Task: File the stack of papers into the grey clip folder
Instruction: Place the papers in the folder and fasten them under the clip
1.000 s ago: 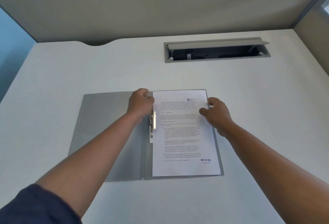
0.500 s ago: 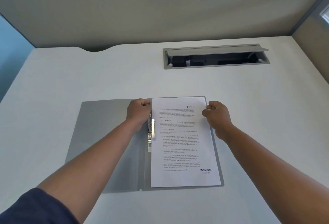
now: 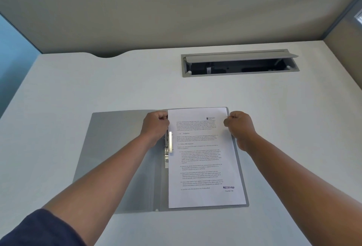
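A dark blue sleeve [image 3: 37,230] is cut off at the lower left corner, and the left forearm hides part of the grey clip folder's [image 3: 117,148] open left cover. The folder lies flat on the pale tabletop [image 3: 78,89], with bare room on every side. The left hand [image 3: 155,126] is curled into a fist at the top left corner of the stack of papers [image 3: 203,159], its grip pinching that corner; the fingertips are hidden, and it covers the upper end of the metal clip [image 3: 168,148] along the spine. The stack lies on the folder's right half, printed text up, a "RECEIVED" stamp near its lower right; the small print is unreadable. The right hand [image 3: 240,125] is curled too, its grip pinching the top right corner. Beyond, an open cable tray [image 3: 240,63] is set in the tabletop.
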Action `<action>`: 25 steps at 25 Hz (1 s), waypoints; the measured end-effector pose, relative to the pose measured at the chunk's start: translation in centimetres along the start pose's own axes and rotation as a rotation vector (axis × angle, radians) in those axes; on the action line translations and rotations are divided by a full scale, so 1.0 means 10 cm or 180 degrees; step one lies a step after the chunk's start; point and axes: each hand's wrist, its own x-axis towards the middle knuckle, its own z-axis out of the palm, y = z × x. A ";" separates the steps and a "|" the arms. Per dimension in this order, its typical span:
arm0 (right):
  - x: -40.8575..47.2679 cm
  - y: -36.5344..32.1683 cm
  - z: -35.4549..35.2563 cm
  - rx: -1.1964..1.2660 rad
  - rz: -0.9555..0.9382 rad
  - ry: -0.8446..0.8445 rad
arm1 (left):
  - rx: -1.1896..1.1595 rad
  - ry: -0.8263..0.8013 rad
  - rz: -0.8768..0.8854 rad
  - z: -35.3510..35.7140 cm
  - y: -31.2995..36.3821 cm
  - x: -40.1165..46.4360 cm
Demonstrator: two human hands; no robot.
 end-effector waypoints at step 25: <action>0.05 0.12 -0.02 0.0470 0.0046 -0.0250 | 0.0208 -0.0110 0.0106 0.05 -0.10 0.08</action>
